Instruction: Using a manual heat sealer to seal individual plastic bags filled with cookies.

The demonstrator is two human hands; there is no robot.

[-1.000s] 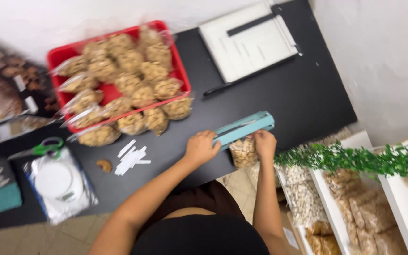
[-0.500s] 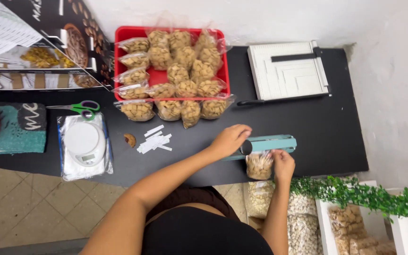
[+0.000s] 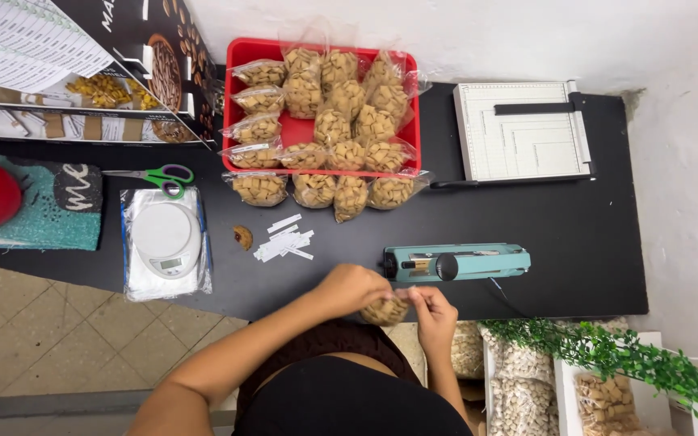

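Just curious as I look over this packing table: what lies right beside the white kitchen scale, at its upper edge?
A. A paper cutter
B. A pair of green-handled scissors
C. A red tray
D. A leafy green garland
B: the green-handled scissors lie on the black table just above the white kitchen scale.

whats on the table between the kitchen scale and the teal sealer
In the head view, between the white scale and the teal heat sealer lie a small brown snack piece and a heap of white paper strips.
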